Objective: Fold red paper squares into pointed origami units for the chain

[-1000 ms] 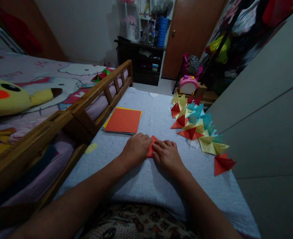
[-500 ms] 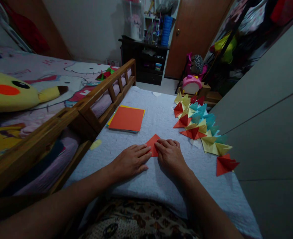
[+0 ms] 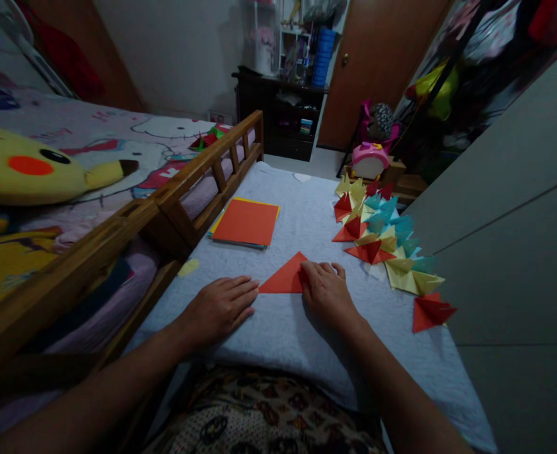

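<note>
A red-orange sheet of origami paper point(image 3: 284, 279), folded into a triangle, lies on the cloth-covered table in front of me. My left hand point(image 3: 224, 306) rests flat with fingers stretched out, its fingertips at the triangle's left corner. On the right part of the triangle lies my right hand point(image 3: 326, 287), fingers bent and pressing down on the paper, hiding its right corner. Beyond my left hand sits a stack of square coloured paper point(image 3: 247, 222), red-orange on top with yellow and blue edges showing.
Folded paper cranes point(image 3: 370, 252) in red, yellow and blue-green stand in rows along the table's right side. A single red crane point(image 3: 432, 311) is nearest me. A wooden bed rail point(image 3: 164, 198) borders the left, a pale cabinet point(image 3: 510, 252) the right.
My left hand has slid left along the folded edge, from the middle of the paper to its left corner, uncovering the left half. My right hand stays on the paper.
</note>
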Tool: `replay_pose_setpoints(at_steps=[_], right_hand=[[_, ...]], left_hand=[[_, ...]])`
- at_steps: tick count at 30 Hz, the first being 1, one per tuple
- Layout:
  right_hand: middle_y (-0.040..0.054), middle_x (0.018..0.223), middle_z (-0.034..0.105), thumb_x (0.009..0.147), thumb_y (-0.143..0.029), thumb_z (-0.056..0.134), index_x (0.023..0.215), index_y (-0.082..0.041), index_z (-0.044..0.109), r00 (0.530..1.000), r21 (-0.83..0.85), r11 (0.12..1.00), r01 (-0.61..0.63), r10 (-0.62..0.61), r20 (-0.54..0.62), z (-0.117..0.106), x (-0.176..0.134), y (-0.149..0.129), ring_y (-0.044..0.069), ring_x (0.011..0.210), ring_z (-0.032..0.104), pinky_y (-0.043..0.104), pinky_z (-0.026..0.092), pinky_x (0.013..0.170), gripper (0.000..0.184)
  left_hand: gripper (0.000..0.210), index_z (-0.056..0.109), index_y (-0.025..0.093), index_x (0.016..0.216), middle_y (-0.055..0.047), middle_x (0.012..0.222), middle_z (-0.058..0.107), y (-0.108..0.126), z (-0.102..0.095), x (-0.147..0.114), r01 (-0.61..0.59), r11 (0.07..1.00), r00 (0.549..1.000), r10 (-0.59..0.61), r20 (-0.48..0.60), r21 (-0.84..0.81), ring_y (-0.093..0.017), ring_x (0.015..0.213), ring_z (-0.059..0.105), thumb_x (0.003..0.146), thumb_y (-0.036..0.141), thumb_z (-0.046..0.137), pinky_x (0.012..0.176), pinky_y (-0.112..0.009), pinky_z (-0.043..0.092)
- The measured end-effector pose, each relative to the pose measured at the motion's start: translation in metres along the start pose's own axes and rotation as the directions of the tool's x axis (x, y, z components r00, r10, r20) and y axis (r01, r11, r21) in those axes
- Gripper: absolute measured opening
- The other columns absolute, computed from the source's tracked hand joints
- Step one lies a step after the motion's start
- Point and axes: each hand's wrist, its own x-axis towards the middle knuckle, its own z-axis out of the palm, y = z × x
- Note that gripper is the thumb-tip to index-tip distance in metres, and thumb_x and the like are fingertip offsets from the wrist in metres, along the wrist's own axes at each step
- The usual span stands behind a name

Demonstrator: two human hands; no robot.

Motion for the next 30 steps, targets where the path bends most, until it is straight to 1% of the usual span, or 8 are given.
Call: replay_pose_setpoints(at_steps=[5,7,8,11,14,17,23,30], right_hand=[[0.0103,0.116,0.071,0.092,-0.025,0.051,0.117,-0.022,0.058,0.999,-0.003,0.999,-0.038,0.038,0.011,-0.001,0.002,-0.004,0.028,0.109,0.056,0.050,0.024,0.105,0.026],[0.0101,0.113,0.071,0.093,-0.031,0.052,0.113,-0.022,0.058,0.998,-0.016,0.998,-0.061,0.061,-0.012,0.001,0.002,-0.010,0.029,0.108,0.056,0.052,0.024,0.105,0.022],[0.0100,0.113,0.071,0.093,-0.034,0.052,0.111,-0.022,0.058,0.997,-0.022,0.997,-0.073,0.073,-0.029,0.002,0.002,-0.013,0.030,0.108,0.056,0.053,0.025,0.105,0.022],[0.0110,0.114,0.070,0.093,-0.042,0.054,0.112,-0.022,0.057,0.992,-0.041,0.994,-0.104,0.100,-0.074,0.007,0.002,-0.020,0.031,0.108,0.056,0.055,0.024,0.106,0.028],[0.0127,0.119,0.068,0.092,-0.046,0.055,0.122,-0.022,0.055,0.990,-0.055,0.992,-0.115,0.110,-0.086,0.011,0.002,-0.023,0.032,0.110,0.055,0.057,0.022,0.107,0.039],[0.0125,0.129,0.064,0.093,-0.042,0.053,0.141,-0.023,0.045,0.992,-0.048,0.994,-0.096,0.091,-0.090,0.013,0.000,-0.021,0.032,0.115,0.053,0.057,0.021,0.109,0.053],[0.0113,0.135,0.058,0.092,-0.033,0.055,0.156,-0.033,0.027,0.989,-0.040,0.992,-0.116,0.111,-0.095,0.010,-0.008,-0.005,0.031,0.120,0.050,0.061,0.016,0.112,0.069],[0.0117,0.140,0.053,0.092,-0.035,0.055,0.159,-0.032,0.022,0.964,-0.095,0.966,-0.239,0.223,-0.147,0.007,-0.026,0.035,0.033,0.129,0.044,0.065,0.020,0.111,0.074]], left_hand=[[0.025,0.073,0.017,0.102,-0.010,0.111,0.075,-0.003,-0.013,0.005,0.009,1.000,0.998,-0.009,-0.054,-0.002,-0.026,0.106,0.069,0.099,0.026,0.049,0.092,-0.044,0.055],[0.025,0.071,0.016,0.106,-0.011,0.111,0.074,0.004,-0.016,0.015,0.037,0.999,0.995,-0.038,-0.095,-0.016,-0.026,0.107,0.067,0.098,0.023,0.048,0.092,-0.045,0.054],[0.027,0.069,0.015,0.113,-0.012,0.115,0.072,0.009,-0.015,0.021,0.005,1.000,0.994,-0.008,-0.107,-0.031,-0.026,0.110,0.066,0.098,0.021,0.047,0.094,-0.044,0.054],[0.030,0.062,0.014,0.124,-0.012,0.121,0.069,0.026,-0.006,0.037,-0.101,0.991,0.993,0.095,-0.073,-0.085,-0.025,0.115,0.062,0.098,0.020,0.048,0.098,-0.043,0.052],[0.029,0.060,0.014,0.123,-0.011,0.117,0.068,0.038,0.005,0.043,-0.077,0.991,0.997,0.077,-0.003,-0.111,-0.024,0.110,0.061,0.096,0.020,0.051,0.096,-0.042,0.053],[0.031,0.057,0.014,0.127,-0.010,0.111,0.067,0.041,0.008,0.044,-0.035,0.997,0.997,0.040,0.064,-0.072,-0.024,0.103,0.061,0.097,0.023,0.051,0.092,-0.041,0.053],[0.034,0.056,0.016,0.128,-0.008,0.111,0.065,0.040,0.005,0.046,-0.027,1.000,0.988,0.028,0.155,-0.010,-0.024,0.100,0.059,0.096,0.028,0.056,0.090,-0.040,0.052],[0.032,0.057,0.018,0.127,-0.008,0.114,0.065,0.039,0.007,0.043,-0.007,0.999,0.991,0.012,0.134,-0.034,-0.025,0.102,0.059,0.097,0.027,0.055,0.089,-0.039,0.053]])
